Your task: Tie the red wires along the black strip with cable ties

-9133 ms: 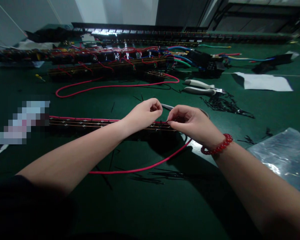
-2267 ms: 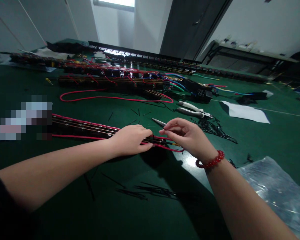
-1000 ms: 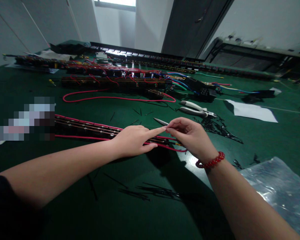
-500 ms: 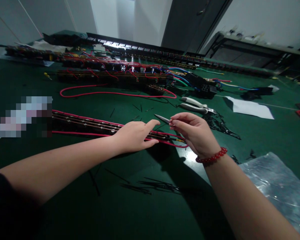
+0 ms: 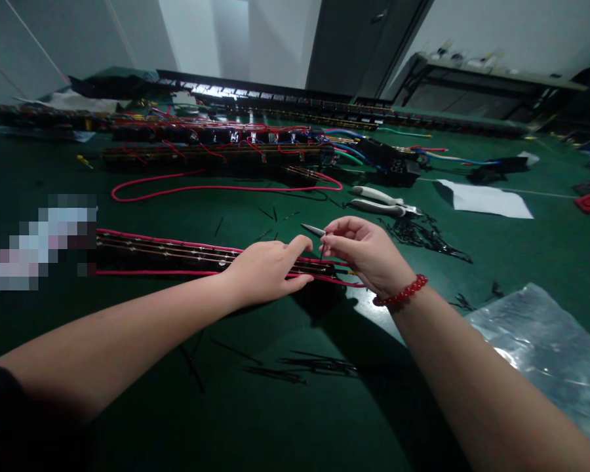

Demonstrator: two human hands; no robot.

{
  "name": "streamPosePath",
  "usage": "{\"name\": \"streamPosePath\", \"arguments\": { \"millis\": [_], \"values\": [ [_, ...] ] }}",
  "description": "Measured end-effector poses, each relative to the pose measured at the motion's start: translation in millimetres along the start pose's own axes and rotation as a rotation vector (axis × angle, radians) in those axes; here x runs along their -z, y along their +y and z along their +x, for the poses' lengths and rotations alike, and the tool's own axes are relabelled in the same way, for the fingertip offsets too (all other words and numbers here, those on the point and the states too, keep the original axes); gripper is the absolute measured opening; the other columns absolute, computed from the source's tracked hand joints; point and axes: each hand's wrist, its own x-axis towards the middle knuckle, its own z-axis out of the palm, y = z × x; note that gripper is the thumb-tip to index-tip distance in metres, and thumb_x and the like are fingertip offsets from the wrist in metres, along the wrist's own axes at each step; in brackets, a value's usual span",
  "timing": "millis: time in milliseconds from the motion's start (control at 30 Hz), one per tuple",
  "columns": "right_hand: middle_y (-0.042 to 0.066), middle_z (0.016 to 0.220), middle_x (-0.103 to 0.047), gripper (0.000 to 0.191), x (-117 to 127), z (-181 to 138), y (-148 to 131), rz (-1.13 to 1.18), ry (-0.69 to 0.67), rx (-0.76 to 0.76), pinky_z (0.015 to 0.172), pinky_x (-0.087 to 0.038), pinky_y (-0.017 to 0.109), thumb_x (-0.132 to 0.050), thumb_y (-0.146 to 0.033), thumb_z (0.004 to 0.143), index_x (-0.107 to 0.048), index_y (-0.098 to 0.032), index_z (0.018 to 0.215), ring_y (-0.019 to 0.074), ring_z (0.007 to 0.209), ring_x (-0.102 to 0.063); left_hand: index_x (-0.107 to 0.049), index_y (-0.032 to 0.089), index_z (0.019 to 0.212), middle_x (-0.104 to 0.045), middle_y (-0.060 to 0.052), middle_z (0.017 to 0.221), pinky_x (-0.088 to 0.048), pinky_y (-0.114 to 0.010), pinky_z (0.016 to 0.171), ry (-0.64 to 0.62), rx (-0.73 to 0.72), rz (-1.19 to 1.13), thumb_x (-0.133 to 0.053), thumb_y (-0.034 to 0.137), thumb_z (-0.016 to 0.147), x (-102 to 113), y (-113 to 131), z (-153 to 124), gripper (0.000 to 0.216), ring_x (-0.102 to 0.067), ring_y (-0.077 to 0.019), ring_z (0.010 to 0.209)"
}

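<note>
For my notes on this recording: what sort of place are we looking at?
Probably an electrical assembly workshop: long wired assemblies lie across a green worktable, with grey-handled pliers and scattered thin black strips.

Head-height view, forward and down

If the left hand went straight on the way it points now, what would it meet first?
Most likely the right hand or the thin black strip pinched in it, just ahead of the left hand; their relative heights are hard to judge from this one view.
</note>
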Motion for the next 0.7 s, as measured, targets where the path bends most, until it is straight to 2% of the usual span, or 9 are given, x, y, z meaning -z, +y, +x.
{"name": "streamPosePath", "arguments": {
  "millis": [700],
  "values": [
    [-0.002, 0.076, -0.061, 0.017, -7, 1, 14, -0.034, 0.122, 0.164, 0.060, -0.055, 0.026, -0.070, -0.020, 0.071, -0.057, -0.022, 0.082, 0.0111, 0.065, -0.061, -0.045, 0.020, 0.122, -0.071, -0.007, 0.093, -0.050, -0.036, 0.072, 0.014, -0.038, 0.033, -0.049, 0.045, 0.091, 1, 0, 1, 0.040, -0.068, -0.0259, 0.084]
  ]
}}
